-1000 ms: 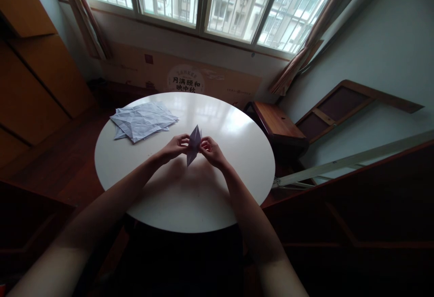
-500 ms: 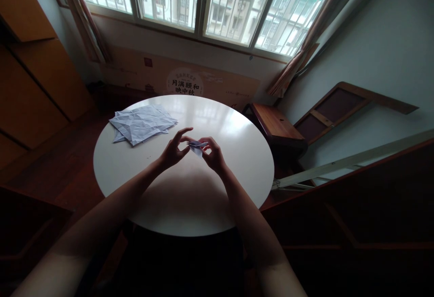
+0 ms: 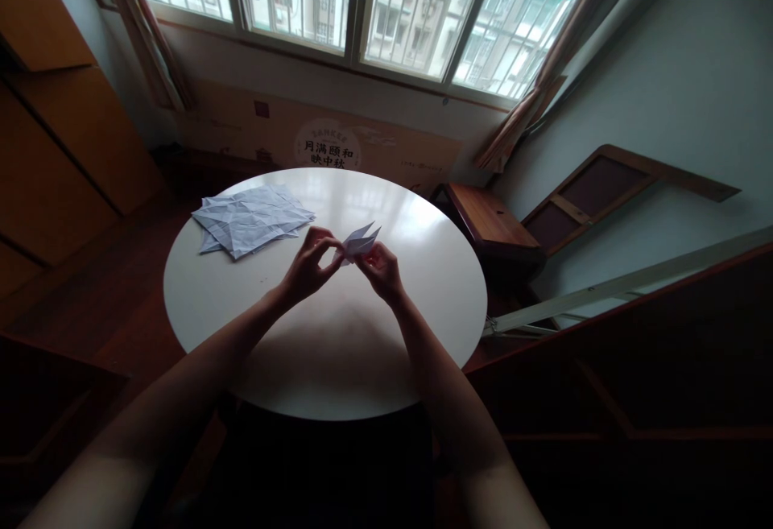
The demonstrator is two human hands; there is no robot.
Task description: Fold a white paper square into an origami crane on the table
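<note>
A small piece of folded white paper (image 3: 361,241), with pointed tips sticking up, is held between my two hands above the table. My left hand (image 3: 312,262) pinches its left edge between thumb and index finger. On the other side my right hand (image 3: 380,268) grips the paper's lower right part, thumb toward me. Fingertips cover part of the folds. To the left lies a stack of creased white paper sheets (image 3: 254,219), apart from both hands.
The round white table (image 3: 338,376) fills the middle of the view. A wooden stool or small side table (image 3: 495,223) stands beyond its right edge. Barred windows (image 3: 411,14) line the far wall, and orange-brown cabinets (image 3: 54,134) stand at the left.
The folded paper has been turned so its pointed tips face up and away. My left fingers, spread before, have closed in a pinch on it.
</note>
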